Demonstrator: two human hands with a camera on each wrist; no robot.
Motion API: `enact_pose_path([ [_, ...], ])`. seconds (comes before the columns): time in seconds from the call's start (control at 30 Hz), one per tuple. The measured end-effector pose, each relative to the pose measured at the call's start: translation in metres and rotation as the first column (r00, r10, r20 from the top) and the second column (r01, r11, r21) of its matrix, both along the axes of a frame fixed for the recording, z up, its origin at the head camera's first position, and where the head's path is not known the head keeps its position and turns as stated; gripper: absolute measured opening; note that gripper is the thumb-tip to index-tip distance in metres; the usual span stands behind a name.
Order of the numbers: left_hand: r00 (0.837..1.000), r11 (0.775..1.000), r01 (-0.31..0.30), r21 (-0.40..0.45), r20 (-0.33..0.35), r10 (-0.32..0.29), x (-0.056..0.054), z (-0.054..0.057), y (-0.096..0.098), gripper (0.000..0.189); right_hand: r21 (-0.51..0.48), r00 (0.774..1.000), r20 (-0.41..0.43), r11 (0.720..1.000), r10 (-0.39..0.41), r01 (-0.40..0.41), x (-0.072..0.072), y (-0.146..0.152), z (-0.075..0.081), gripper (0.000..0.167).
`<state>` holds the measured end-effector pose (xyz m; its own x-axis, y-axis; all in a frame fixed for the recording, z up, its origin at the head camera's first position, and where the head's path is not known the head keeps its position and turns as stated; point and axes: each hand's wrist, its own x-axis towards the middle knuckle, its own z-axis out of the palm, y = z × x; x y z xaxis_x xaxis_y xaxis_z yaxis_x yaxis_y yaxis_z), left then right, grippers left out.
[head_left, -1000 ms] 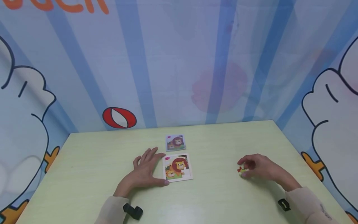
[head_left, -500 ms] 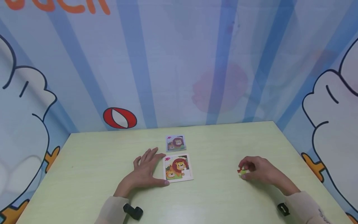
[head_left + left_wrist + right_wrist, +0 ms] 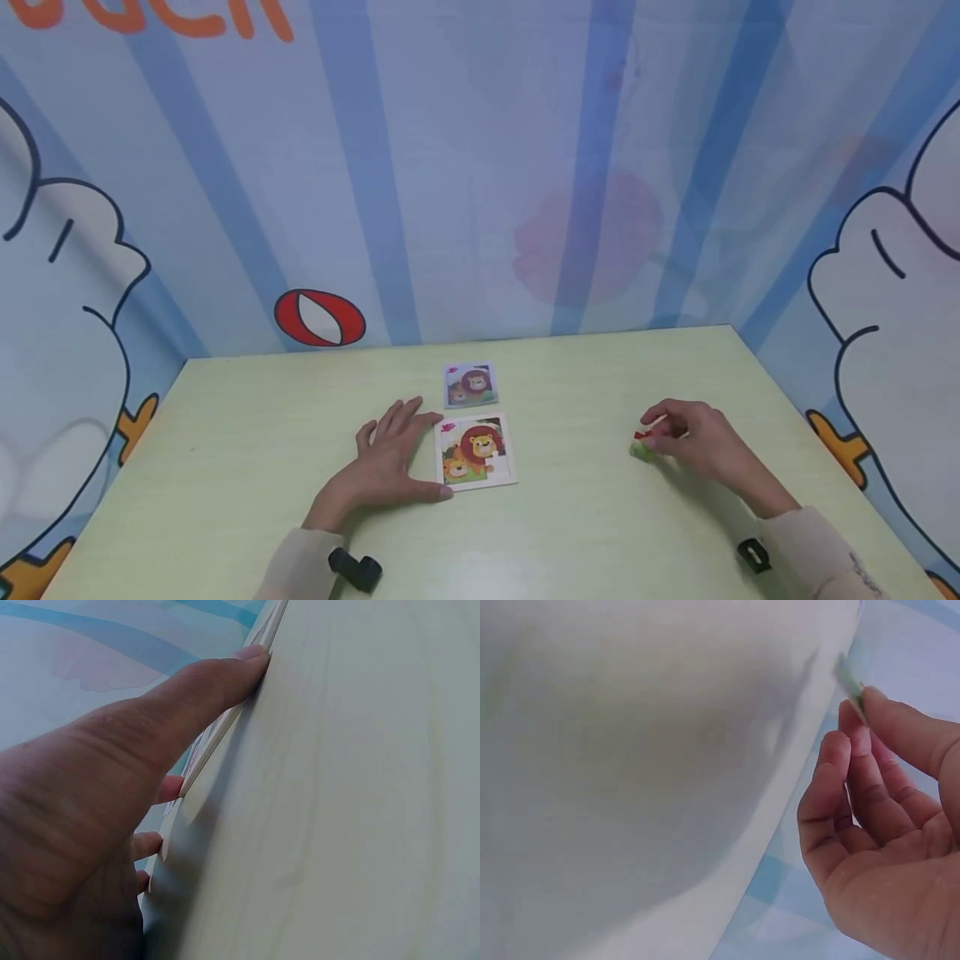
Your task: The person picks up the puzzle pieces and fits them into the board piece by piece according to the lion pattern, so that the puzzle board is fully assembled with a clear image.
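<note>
A lion jigsaw puzzle (image 3: 476, 450) in a white frame lies on the table in the head view, with a blank gap at its lower right. My left hand (image 3: 386, 471) rests at its left side, fingers spread and fairly straight. The thumb touches the near left corner and the index finger the far left corner. In the left wrist view that thumb (image 3: 217, 682) lies against the frame's edge. Off to the right, my right hand (image 3: 693, 437) pinches a green and red puzzle piece (image 3: 641, 450) between thumb and fingertips. The right wrist view shows this piece (image 3: 847, 681) almost edge-on, above the table.
Just behind the puzzle lies a smaller picture card (image 3: 470, 385) with the same lion scene. The pale table (image 3: 570, 542) ends at a blue printed backdrop (image 3: 480, 167). Dark camera mounts hang at both wrists.
My right hand has lifted the puzzle piece slightly and turned it, so its green side now shows lower and further left. The left hand and the puzzle have stayed put.
</note>
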<state>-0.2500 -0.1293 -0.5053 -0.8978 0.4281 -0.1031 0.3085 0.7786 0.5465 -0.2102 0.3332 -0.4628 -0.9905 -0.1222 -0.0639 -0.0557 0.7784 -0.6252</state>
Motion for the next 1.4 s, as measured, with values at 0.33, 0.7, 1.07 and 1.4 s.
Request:
enact_pose_path([
  [0.33,1.000,1.000,-0.003,-0.009,0.001,0.003,-0.001,-0.002,-0.001,0.107,-0.061,0.998,-0.051,0.997,0.048,-0.051,-0.013,-0.019,0.014,0.033],
  [0.7,1.000,1.000,-0.003,-0.001,0.001,0.003,0.000,-0.002,-0.001,0.106,-0.168,0.994,-0.033,0.979,0.108,-0.112,-0.030,-0.059,0.024,0.026],
  [1.07,1.000,1.000,0.005,0.001,0.002,-0.005,-0.001,-0.002,-0.001,0.106,-0.205,0.985,0.001,0.964,0.172,-0.168,-0.043,-0.095,0.025,0.019],
  [1.4,1.000,1.000,0.006,0.005,-0.001,-0.006,0.001,0.001,-0.001,0.106,-0.260,0.976,0.028,0.944,0.216,-0.201,-0.046,-0.115,0.017,0.021],
])
